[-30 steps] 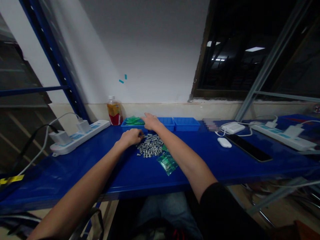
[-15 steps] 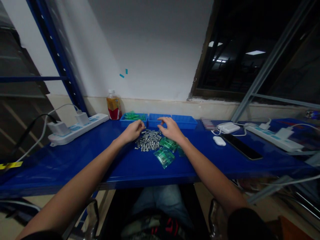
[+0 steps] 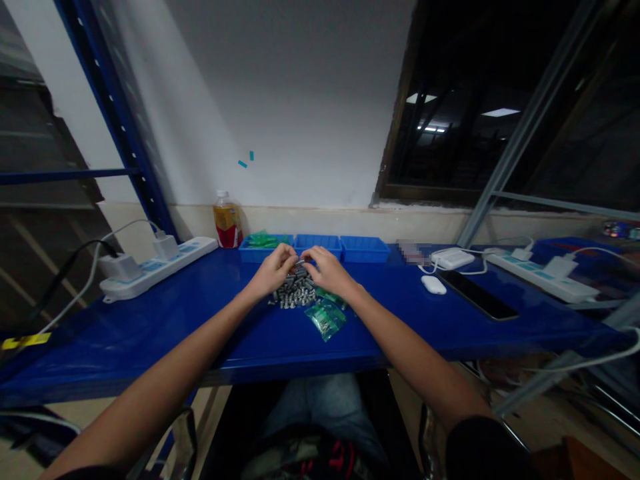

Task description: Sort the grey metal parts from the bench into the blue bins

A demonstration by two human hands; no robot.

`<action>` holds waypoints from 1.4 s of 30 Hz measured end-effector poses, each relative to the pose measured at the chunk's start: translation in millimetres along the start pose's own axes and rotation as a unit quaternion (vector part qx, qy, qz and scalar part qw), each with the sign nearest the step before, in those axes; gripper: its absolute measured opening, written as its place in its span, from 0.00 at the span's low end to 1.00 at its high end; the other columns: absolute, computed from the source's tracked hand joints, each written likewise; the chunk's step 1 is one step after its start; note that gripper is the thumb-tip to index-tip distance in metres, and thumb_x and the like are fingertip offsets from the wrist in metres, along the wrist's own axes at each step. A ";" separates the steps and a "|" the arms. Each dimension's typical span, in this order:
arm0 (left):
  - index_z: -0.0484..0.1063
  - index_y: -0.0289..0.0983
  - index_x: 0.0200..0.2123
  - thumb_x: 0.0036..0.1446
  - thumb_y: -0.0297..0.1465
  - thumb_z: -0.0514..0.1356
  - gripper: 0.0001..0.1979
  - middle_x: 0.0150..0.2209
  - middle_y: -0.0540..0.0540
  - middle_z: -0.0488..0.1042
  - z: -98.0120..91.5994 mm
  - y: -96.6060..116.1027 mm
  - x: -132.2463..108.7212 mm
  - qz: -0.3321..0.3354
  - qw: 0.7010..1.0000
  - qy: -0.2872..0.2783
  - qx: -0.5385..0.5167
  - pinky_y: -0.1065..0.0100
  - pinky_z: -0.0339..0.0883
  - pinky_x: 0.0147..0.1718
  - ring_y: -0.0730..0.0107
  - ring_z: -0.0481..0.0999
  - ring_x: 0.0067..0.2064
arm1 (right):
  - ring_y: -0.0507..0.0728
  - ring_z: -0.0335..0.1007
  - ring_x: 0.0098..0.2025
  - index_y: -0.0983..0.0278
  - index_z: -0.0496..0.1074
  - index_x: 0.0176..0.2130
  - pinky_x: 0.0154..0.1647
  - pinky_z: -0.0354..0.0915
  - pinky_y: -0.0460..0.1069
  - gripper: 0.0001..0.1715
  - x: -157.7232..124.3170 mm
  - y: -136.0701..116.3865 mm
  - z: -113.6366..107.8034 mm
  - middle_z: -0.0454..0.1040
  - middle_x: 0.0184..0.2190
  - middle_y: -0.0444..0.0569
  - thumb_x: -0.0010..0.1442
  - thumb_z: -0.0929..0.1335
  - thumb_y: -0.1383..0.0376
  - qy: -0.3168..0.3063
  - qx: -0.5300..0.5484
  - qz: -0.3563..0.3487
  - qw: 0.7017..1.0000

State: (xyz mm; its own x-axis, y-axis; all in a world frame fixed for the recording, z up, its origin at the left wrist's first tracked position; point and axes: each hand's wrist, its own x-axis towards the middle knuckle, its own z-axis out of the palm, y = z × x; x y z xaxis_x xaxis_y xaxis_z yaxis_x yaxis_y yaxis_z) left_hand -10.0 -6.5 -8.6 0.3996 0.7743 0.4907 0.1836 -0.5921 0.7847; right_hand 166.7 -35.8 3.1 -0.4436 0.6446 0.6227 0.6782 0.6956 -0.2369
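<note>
Swinging back from the blue trays [image 3: 320, 238], right hand [image 3: 325, 270] now meets left hand [image 3: 273, 270] above metal parts pile [image 3: 295, 295], both pinching one small piece [image 3: 299, 263].

Blue table [image 3: 225, 340], metal parts pile [image 3: 293, 297], green bags [image 3: 326, 319], trays [image 3: 365, 249], power strip [image 3: 155, 267], phone [image 3: 477, 295]

Fingertips of left hand [image 3: 273, 270] and right hand [image 3: 327, 270] meet over pile of metal parts [image 3: 295, 298]; anything pinched between them too small to tell; pile's far side hidden behind hands; green bags [image 3: 326, 320] part-covered by right wrist; pixelated patch [image 3: 411, 252] unreadable; both upper arms cut by bottom edge.
</note>
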 end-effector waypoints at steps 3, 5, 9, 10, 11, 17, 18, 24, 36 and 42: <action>0.61 0.36 0.41 0.55 0.38 0.56 0.14 0.34 0.47 0.70 0.7 0.5 -1.5 0.027 0.999 -0.008 0.019 0.68 0.66 0.35 0.68 0.73 0.36 | 0.55 0.64 0.42 0.65 0.67 0.39 0.46 0.58 0.49 0.08 0.0 2.5 1.9 0.70 0.37 0.50 0.64 0.60 0.65 0.022 0.001 0.020 1.000; 0.64 0.35 0.41 0.55 0.38 0.57 0.14 0.38 0.45 0.72 0.6 0.8 -2.3 0.046 0.997 -0.001 0.062 0.68 0.66 0.38 0.66 0.73 0.40 | 0.55 0.64 0.41 0.65 0.68 0.38 0.45 0.58 0.48 0.10 -0.4 3.6 3.2 0.70 0.35 0.49 0.64 0.60 0.64 0.031 0.003 0.027 0.999; 0.68 0.35 0.39 0.59 0.39 0.53 0.13 0.36 0.45 0.74 -0.1 2.9 -4.3 0.049 0.989 0.024 0.137 0.68 0.65 0.38 0.66 0.73 0.37 | 0.54 0.65 0.39 0.65 0.66 0.43 0.43 0.59 0.48 0.10 -1.7 1.6 4.9 0.69 0.34 0.48 0.62 0.63 0.62 0.036 0.017 0.024 0.999; 0.68 0.35 0.39 0.59 0.39 0.52 0.14 0.36 0.45 0.74 -0.1 3.6 -5.0 0.050 0.987 0.024 0.150 0.68 0.65 0.38 0.66 0.73 0.37 | 0.54 0.65 0.39 0.65 0.66 0.43 0.43 0.59 0.48 0.11 -1.8 0.5 5.0 0.69 0.35 0.48 0.62 0.63 0.62 0.035 0.017 0.023 0.999; 0.69 0.35 0.39 0.60 0.39 0.51 0.14 0.36 0.45 0.74 -0.1 4.0 -5.5 0.049 0.985 0.021 0.162 0.68 0.65 0.38 0.66 0.73 0.37 | 0.54 0.65 0.39 0.65 0.66 0.43 0.43 0.59 0.48 0.11 -1.6 -0.4 4.8 0.69 0.35 0.48 0.62 0.63 0.62 0.033 0.015 0.022 0.999; 0.70 0.34 0.45 0.60 0.39 0.50 0.18 0.37 0.43 0.76 -9.7 -4.7 3.8 0.013 0.965 0.002 0.260 0.66 0.65 0.40 0.62 0.74 0.39 | 0.56 0.64 0.44 0.65 0.70 0.38 0.47 0.59 0.49 0.12 6.4 22.6 -3.8 0.70 0.38 0.51 0.62 0.62 0.60 0.046 -0.066 0.062 0.995; 0.70 0.33 0.47 0.59 0.38 0.51 0.19 0.39 0.42 0.76 -13.7 -8.6 8.0 0.002 0.956 -0.004 0.292 0.65 0.65 0.40 0.61 0.74 0.40 | 0.57 0.63 0.45 0.65 0.70 0.38 0.47 0.58 0.50 0.12 8.0 32.5 -5.7 0.70 0.38 0.52 0.62 0.63 0.60 0.062 -0.090 0.095 0.990; 0.73 0.41 0.45 0.52 0.37 0.57 0.17 0.41 0.47 0.77 -33.1 -32.0 34.2 -0.073 0.892 -0.176 0.410 0.71 0.65 0.39 0.64 0.75 0.42 | 0.61 0.61 0.49 0.65 0.74 0.38 0.48 0.58 0.53 0.15 13.6 88.0 -8.6 0.69 0.42 0.56 0.60 0.64 0.58 0.047 -0.170 0.295 0.939; 0.73 0.43 0.35 0.54 0.38 0.55 0.10 0.34 0.50 0.77 -24.9 -37.3 20.3 -0.070 0.895 -0.149 0.414 0.71 0.61 0.31 0.66 0.75 0.36 | 0.62 0.60 0.51 0.62 0.75 0.42 0.49 0.57 0.54 0.15 5.1 83.8 -11.3 0.69 0.44 0.54 0.60 0.63 0.60 0.028 -0.181 0.285 0.941; 0.73 0.39 0.37 0.56 0.37 0.53 0.12 0.35 0.46 0.77 -17.7 -35.7 14.9 -0.031 0.904 -0.131 0.407 0.70 0.63 0.33 0.65 0.75 0.36 | 0.57 0.66 0.40 0.63 0.75 0.38 0.43 0.58 0.49 0.11 -4.8 53.5 -7.1 0.73 0.35 0.50 0.59 0.65 0.62 -0.086 -0.123 0.181 0.972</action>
State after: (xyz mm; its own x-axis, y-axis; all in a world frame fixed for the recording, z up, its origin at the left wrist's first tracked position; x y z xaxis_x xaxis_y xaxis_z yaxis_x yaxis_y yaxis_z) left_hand -26.5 30.1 -22.6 0.5450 0.7950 0.2664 0.7697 -0.6004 0.2172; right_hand 209.3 -4.0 -7.3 -0.2266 0.8908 0.3939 0.9185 0.3300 -0.2180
